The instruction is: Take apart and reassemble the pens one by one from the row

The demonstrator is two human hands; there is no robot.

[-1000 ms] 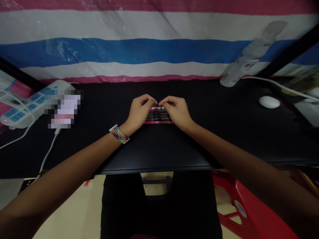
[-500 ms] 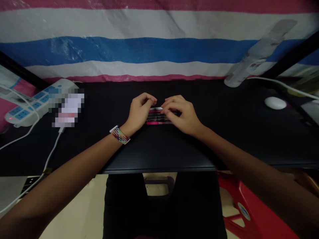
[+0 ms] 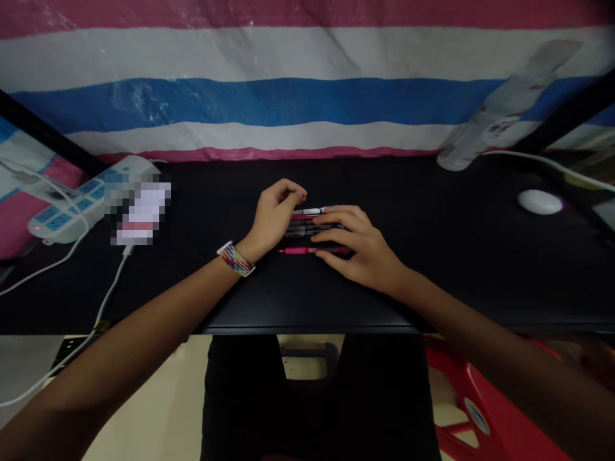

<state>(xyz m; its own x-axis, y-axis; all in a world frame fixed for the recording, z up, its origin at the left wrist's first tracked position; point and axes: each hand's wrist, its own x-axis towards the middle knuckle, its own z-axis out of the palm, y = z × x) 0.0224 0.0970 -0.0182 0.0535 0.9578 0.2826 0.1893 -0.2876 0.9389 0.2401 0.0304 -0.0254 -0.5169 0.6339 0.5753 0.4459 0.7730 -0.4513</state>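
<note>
Several pens lie side by side on the black table (image 3: 240, 301), pointing left to right. The white pen (image 3: 312, 210) is farthest from me, dark pens (image 3: 300, 228) lie in the middle, and a pink pen (image 3: 298, 251) is nearest, a little apart from the others. My left hand (image 3: 276, 214) rests at their left ends, thumb and index fingertips pressed together; whether something is between them is too small to tell. Spread over the right ends is my right hand (image 3: 362, 246), fingers apart, its thumb by the pink pen.
At the left are a white power strip (image 3: 72, 208), a blurred-out phone (image 3: 144, 211) and white cables. A clear bottle (image 3: 480, 131) stands at the back right, near a white mouse (image 3: 539, 202). A red stool (image 3: 509, 410) is below the table edge.
My right hand has moved towards me and spread its fingers. The pink pen has shifted nearer to me, leaving a gap to the dark pens. My left hand has barely moved.
</note>
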